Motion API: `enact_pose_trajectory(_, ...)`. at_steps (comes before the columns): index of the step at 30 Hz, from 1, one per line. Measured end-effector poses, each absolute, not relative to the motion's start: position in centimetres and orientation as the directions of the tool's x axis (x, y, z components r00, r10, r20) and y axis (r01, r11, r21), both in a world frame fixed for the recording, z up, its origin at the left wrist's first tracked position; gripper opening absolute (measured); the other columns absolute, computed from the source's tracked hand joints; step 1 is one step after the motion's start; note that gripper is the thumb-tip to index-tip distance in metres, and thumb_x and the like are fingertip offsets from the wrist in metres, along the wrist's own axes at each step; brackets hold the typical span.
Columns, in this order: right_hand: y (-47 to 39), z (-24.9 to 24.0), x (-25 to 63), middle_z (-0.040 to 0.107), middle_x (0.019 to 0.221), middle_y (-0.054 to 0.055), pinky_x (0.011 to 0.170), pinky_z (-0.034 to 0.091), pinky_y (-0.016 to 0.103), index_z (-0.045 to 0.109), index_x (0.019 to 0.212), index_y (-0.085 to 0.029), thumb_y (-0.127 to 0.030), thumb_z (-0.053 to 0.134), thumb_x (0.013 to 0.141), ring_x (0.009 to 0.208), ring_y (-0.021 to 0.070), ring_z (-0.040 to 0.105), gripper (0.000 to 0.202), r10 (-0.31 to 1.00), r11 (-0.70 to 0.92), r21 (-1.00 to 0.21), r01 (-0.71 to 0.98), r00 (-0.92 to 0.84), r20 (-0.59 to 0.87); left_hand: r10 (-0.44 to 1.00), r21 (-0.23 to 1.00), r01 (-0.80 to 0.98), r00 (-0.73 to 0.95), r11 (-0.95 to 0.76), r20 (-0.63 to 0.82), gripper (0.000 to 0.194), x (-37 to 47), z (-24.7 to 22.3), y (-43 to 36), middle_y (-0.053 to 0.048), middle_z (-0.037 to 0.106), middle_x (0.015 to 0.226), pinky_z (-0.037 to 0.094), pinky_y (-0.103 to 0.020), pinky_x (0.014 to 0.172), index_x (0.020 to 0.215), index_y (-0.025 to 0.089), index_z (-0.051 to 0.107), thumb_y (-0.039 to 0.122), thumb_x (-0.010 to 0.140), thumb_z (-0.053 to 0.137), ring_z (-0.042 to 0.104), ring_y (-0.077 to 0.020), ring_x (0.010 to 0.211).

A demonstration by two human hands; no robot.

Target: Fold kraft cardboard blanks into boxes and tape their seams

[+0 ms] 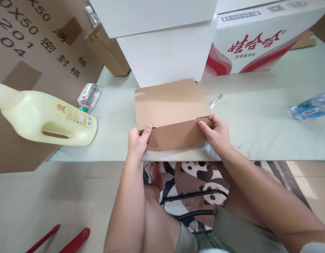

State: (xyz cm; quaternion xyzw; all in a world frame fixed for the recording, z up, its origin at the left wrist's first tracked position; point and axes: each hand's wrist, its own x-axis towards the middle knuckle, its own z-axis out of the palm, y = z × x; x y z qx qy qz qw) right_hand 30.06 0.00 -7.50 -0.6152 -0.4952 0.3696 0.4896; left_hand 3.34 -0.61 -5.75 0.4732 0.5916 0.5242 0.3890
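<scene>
A closed brown cardboard box (173,105) rests near the front edge of the table, its front side facing me. My left hand (138,141) grips its front left corner, thumb on the front and the other fingers mostly hidden behind the side. At the front right corner my right hand (216,133) holds the box the same way, thumb pressed near the lid's edge. A small light-coloured utility knife (216,101) lies on the table just right of the box, partly hidden by it.
White cartons (167,52) stand right behind the box, one with red print (254,45). At left are a big yellow jug (49,117), a clear bottle (89,95) and a large carton (20,70). A plastic bottle (311,106) lies on the table (262,133) at right.
</scene>
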Motion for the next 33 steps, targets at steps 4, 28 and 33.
enact_pose_trajectory(4, 0.0, -7.4, 30.0, 0.072, 0.085, 0.005, 0.068, 0.047, 0.035, 0.062, 0.083, -0.021, -0.051, 0.071, 0.073, 0.081, 0.0231, 0.064, 0.032, 0.973, -0.031, -0.966, 0.256, 0.229, 0.03, 0.962, 0.992, 0.1, -0.268, 0.071, -0.042, 0.06, 3.1, -6.0, -0.7, -0.014, 0.079, 0.095, 0.059, -0.037, 0.077, 0.092, 0.015, 0.077, 0.068, 0.064, 0.082, 0.074, -0.0301, 0.095)
enact_pose_trajectory(28, -0.1, -8.9, 30.7, 0.064, 0.072, 0.002, 0.061, 0.045, 0.034, 0.064, 0.079, -0.025, -0.039, 0.062, 0.062, 0.069, 0.022, 0.059, 0.022, 0.97, 0.011, -0.973, -0.232, 0.239, -0.046, 0.862, 0.988, -0.122, -0.506, -0.091, 0.017, 0.037, 2.9, -5.3, 0.6, -0.009, 0.072, 0.11, 0.055, -0.032, 0.082, 0.102, 0.021, 0.067, 0.048, 0.077, 0.062, 0.069, -0.0237, 0.103)
enact_pose_trajectory(33, 0.0, -8.7, 30.6, 0.06, 0.068, 0.003, 0.058, 0.045, 0.037, 0.056, 0.073, -0.026, -0.044, 0.056, 0.06, 0.067, 0.0245, 0.059, 0.022, 0.96, -0.033, -0.979, -0.202, 0.266, -0.088, 0.872, 0.999, -0.045, -0.49, -0.022, -0.003, 0.037, 3.5, -4.6, -0.2, -0.005, 0.074, 0.106, 0.057, -0.031, 0.075, 0.103, 0.024, 0.068, 0.039, 0.07, 0.076, 0.071, -0.0228, 0.093)
